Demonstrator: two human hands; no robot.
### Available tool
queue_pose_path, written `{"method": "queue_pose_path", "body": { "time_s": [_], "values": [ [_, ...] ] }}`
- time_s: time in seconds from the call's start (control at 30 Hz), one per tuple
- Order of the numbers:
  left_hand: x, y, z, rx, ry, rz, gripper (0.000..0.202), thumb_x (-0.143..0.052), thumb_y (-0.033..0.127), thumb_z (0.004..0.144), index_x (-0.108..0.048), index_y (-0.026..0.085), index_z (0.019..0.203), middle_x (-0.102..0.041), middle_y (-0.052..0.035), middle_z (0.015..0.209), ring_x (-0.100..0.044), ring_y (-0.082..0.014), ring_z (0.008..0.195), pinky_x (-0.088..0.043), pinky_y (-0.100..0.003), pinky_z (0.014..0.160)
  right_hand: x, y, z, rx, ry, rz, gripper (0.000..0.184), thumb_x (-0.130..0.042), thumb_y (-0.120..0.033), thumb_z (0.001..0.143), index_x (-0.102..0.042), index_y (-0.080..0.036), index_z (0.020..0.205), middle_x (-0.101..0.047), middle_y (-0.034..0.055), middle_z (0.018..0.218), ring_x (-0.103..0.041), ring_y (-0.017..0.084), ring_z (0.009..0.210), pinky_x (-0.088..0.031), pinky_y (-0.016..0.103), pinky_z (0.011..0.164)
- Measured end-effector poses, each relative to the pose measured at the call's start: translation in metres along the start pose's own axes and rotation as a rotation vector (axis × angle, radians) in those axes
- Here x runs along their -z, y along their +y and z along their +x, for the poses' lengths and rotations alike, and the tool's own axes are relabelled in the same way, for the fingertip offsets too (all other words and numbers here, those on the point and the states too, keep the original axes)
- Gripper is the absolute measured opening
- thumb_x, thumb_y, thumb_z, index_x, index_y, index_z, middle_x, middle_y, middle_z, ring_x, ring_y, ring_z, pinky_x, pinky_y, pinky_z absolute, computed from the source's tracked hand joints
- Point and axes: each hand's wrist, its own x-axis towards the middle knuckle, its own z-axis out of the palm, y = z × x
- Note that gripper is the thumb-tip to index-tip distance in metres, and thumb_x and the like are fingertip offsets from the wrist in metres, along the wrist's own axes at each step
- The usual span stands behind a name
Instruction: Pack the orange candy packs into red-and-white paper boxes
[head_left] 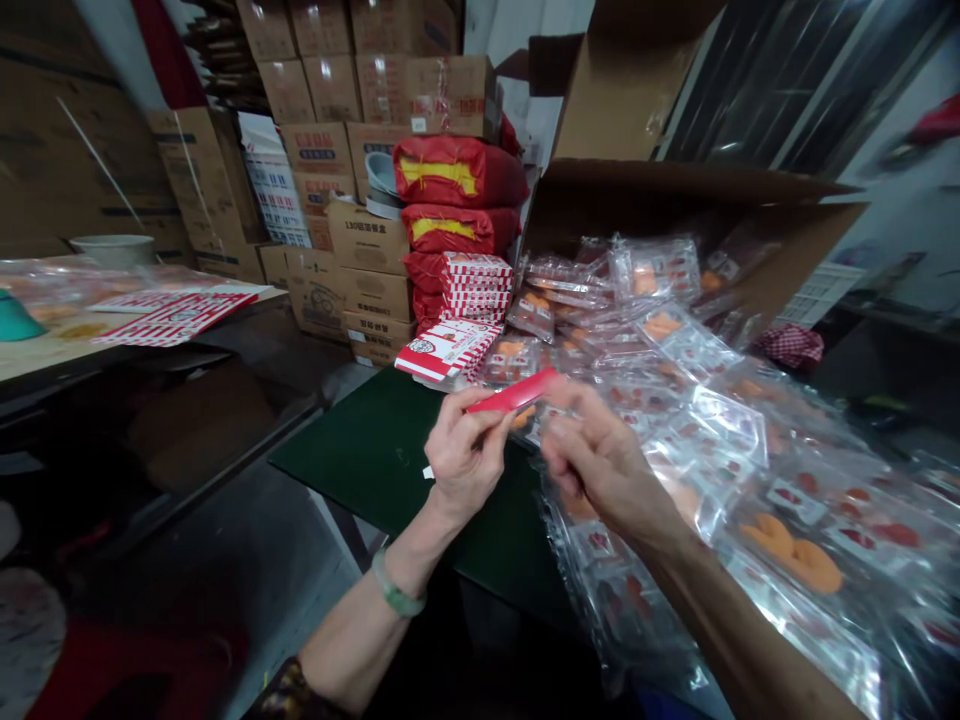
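Observation:
My left hand point(469, 450), a pale green bangle point(397, 585) on its wrist, pinches a flat red cardboard piece point(514, 393) seen nearly edge-on above the dark green table point(360, 440). At the right end of this piece is my right hand point(596, 450), its fingers curled and smeared by motion; whether they grip the cardboard I cannot tell. Just beyond the hands lie red-and-white striped flat cartons point(450, 350), with a neat stack of striped cartons point(478, 285) behind them.
Clear plastic packets point(795, 550) with orange pieces inside spread over the right side and spill from a large open cardboard box point(697, 190). Red bundles point(461, 172) and brown cartons point(367, 240) are stacked behind. At left, another table point(45, 365) holds a striped sheet point(180, 318).

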Motion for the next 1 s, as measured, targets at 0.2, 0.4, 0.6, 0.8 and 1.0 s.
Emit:
{"method": "queue_pose_path", "body": {
  "time_s": [0.2, 0.4, 0.6, 0.8, 1.0],
  "values": [
    [-0.001, -0.001, -0.004, -0.023, -0.022, 0.023, 0.017, -0.072, 0.006, 0.072, -0.059, 0.015, 0.080, -0.065, -0.0050, 0.093, -0.065, -0.0118, 0.080, -0.055, -0.022, 0.067, 0.003, 0.006, 0.005, 0.045, 0.113, 0.088, 0.083, -0.058, -0.033, 0.086, -0.003, -0.030, 0.148, -0.050, -0.0107, 0.054, -0.039, 0.005, 0.039, -0.027, 0.016, 0.038],
    [-0.005, 0.000, -0.008, -0.022, -0.045, 0.011, 0.018, -0.073, 0.008, 0.072, -0.059, 0.015, 0.080, -0.065, -0.0056, 0.093, -0.065, -0.0123, 0.080, -0.055, -0.022, 0.065, -0.001, 0.022, 0.018, -0.035, 0.187, 0.223, 0.092, -0.066, -0.033, 0.076, -0.009, -0.024, 0.147, -0.049, -0.0118, 0.050, -0.036, 0.005, 0.036, -0.026, 0.015, 0.036],
    [-0.002, 0.004, -0.004, 0.002, -0.065, -0.037, 0.018, -0.072, 0.007, 0.072, -0.059, 0.016, 0.079, -0.065, -0.0047, 0.092, -0.065, -0.0117, 0.080, -0.055, -0.021, 0.066, -0.006, 0.028, 0.027, -0.133, 0.239, 0.234, 0.091, -0.066, -0.035, 0.072, -0.013, -0.025, 0.146, -0.043, -0.0139, 0.045, -0.030, 0.005, 0.033, -0.022, 0.013, 0.034],
    [0.000, 0.006, -0.004, 0.044, -0.064, -0.063, 0.017, -0.073, 0.007, 0.071, -0.061, 0.016, 0.079, -0.065, -0.0041, 0.092, -0.065, -0.0114, 0.079, -0.054, -0.021, 0.064, -0.016, 0.021, 0.029, -0.157, 0.377, 0.161, 0.089, -0.069, -0.040, 0.069, -0.022, -0.024, 0.142, -0.038, -0.0151, 0.042, -0.029, 0.004, 0.034, -0.022, 0.012, 0.033],
    [0.002, 0.009, -0.002, 0.190, -0.038, -0.133, 0.013, -0.073, 0.008, 0.071, -0.063, 0.015, 0.074, -0.067, -0.0043, 0.089, -0.066, -0.0124, 0.079, -0.054, -0.023, 0.067, -0.017, 0.025, 0.028, -0.217, 0.356, -0.107, 0.079, -0.060, -0.056, 0.076, -0.029, -0.017, 0.137, -0.050, -0.0096, 0.044, -0.036, 0.007, 0.033, -0.024, 0.015, 0.032]
  ]
}}
